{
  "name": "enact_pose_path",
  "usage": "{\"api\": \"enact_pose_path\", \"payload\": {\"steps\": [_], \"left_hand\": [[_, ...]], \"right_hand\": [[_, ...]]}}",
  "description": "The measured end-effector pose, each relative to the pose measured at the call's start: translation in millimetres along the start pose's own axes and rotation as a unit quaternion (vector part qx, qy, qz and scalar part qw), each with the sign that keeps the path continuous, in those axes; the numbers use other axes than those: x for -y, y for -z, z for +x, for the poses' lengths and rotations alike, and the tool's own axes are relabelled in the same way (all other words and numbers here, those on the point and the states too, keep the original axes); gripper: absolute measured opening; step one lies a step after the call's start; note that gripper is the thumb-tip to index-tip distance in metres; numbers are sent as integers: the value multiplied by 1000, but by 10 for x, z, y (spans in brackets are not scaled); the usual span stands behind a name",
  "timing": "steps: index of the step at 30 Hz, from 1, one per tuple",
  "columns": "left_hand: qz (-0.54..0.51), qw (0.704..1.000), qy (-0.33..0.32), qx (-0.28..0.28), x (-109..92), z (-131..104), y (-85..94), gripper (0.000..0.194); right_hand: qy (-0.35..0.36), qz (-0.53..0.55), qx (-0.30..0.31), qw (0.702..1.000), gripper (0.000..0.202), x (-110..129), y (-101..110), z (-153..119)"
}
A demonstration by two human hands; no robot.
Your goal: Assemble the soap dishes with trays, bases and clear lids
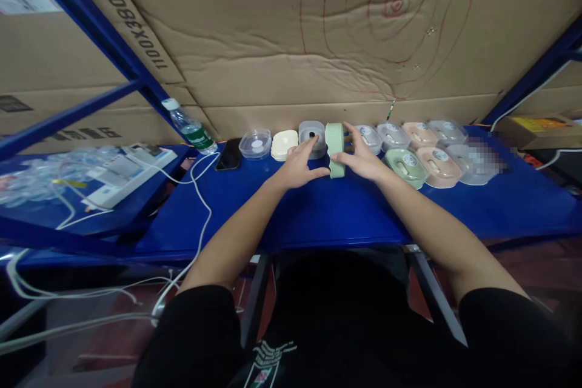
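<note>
A light green plastic container part (335,144) stands on its edge above the blue table, seen side-on. My right hand (361,156) grips it from the right, thumb on its near side and fingers spread behind it. My left hand (300,167) has its fingers stretched out, the thumb tip at the green part's lower left edge. Its fingertips reach over a greyish, clear box (307,128) with a small black piece (311,134) in it. To the left sit a cream box part (284,145) and a clear lid (255,144) with a round white spot.
On the right stand several lidded boxes, among them a green one (406,168) and a pink one (438,166). A phone (229,155), a water bottle (193,128) and a white cable (210,212) lie at left. Cardboard (254,30) backs the blue table (336,218).
</note>
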State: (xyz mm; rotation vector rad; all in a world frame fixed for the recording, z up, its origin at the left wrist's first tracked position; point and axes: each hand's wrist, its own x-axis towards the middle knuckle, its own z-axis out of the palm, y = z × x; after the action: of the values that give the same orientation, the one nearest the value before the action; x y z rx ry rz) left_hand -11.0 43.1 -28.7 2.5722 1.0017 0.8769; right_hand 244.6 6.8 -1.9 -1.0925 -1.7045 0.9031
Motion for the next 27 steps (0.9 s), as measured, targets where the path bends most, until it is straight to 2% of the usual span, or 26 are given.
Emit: {"api": "enact_pose_path", "payload": {"steps": [6,11,14,16,21,27], "left_hand": [[-16,999,-26,-22,-165,9,94,108],[-176,983,-16,47,-230,6,-14,101],[-249,967,1,49,-212,21,-110,99],[-289,956,11,43,-177,37,-135,99],[-343,938,23,43,-107,56,-52,93],[-352,935,36,5,-5,68,78,82]], "right_hand": [[29,10,-33,999,128,-44,3,38],[5,71,-33,997,131,-66,-27,36],[-15,93,-24,995,134,-40,-51,21],[-24,95,-11,995,129,8,-62,0],[-20,73,-5,997,111,155,-103,-56],[-1,83,-36,996,127,221,-140,-56]]}}
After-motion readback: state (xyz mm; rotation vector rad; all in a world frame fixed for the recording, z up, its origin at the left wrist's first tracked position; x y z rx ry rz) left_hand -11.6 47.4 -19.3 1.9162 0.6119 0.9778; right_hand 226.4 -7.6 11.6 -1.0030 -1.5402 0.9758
